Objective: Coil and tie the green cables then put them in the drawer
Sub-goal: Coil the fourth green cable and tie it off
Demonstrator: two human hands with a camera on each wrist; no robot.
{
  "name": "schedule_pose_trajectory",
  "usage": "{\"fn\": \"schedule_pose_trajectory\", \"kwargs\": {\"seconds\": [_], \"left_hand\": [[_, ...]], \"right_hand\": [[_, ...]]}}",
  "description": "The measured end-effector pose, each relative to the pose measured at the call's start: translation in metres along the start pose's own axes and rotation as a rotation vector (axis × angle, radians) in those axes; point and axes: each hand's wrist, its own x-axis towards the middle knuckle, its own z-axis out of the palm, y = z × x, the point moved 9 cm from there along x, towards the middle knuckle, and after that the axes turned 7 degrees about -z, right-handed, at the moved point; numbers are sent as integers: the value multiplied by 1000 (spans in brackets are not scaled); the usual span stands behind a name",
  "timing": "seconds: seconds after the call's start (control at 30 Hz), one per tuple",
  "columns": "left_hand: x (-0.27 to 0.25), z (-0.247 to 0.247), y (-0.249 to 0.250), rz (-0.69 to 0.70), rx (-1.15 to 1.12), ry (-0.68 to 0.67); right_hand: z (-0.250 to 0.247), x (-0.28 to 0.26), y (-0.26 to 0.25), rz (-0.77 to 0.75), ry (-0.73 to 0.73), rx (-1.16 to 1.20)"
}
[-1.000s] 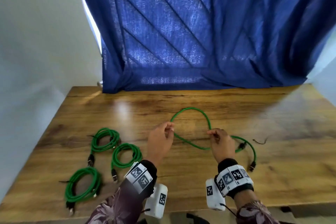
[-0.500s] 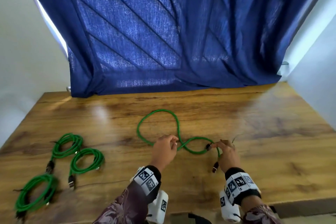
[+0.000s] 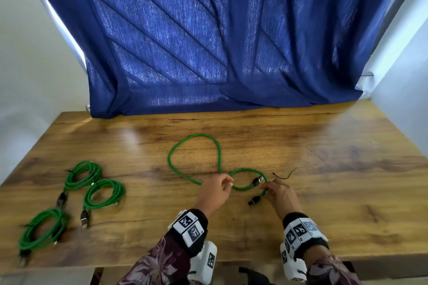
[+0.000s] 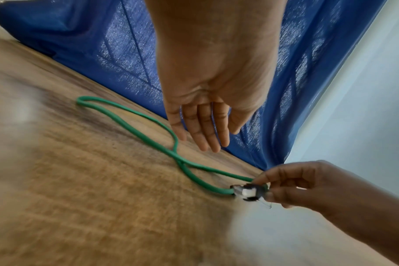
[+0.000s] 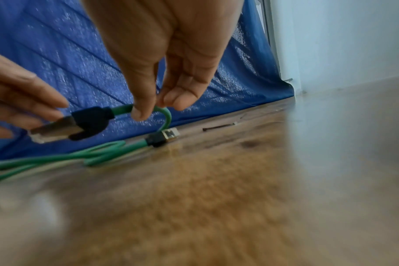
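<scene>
One loose green cable (image 3: 199, 135) lies in a figure-eight on the wooden table (image 3: 324, 146). My right hand (image 3: 269, 187) pinches it just behind a black plug (image 5: 89, 122), lifting that end off the wood. The cable's other plug (image 5: 162, 137) rests on the table inside the small loop. My left hand (image 4: 205, 136) hovers over the crossing of the two loops with straight fingers, holding nothing. Three coiled green cables (image 3: 83, 174) (image 3: 104, 193) (image 3: 42, 230) lie at the left of the table.
A thin black tie (image 3: 283, 176) lies on the wood just beyond my right hand. A blue curtain (image 3: 208, 41) hangs along the table's far edge, with white walls on both sides. No drawer is in view.
My right hand carried the cable's end leftward, forming a small second loop. My left hand, which pinched the cable a second ago, now has its fingers straight. The head view shifted right.
</scene>
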Motion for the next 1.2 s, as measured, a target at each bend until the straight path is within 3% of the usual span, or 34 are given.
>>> {"fn": "schedule_pose_trajectory", "kwargs": {"seconds": [0.27, 0.43, 0.53, 0.6, 0.77, 0.87, 1.03, 1.2], "left_hand": [[8, -11, 52, 60, 52, -85], [14, -25, 64, 103, 246, -75], [13, -33, 69, 125, 229, -76], [14, -42, 68, 92, 63, -85], [18, -84, 63, -17, -636, -58], [17, -101, 68, -5, -869, -39], [17, -120, 71, 9, -1234, 1], [15, -147, 89, 126, -1494, -37]], "right_hand": [[-29, 20, -59, -269, 64, -39], [-51, 31, -86, -331, 77, -21], [-56, 36, -94, -373, 91, 35], [-58, 40, -92, -379, 93, 102], [-74, 49, -74, -294, 157, 434], [-79, 55, -76, -273, 180, 638], [-66, 59, -94, -301, 95, 858], [-47, 64, -122, -371, 17, 1034]]}}
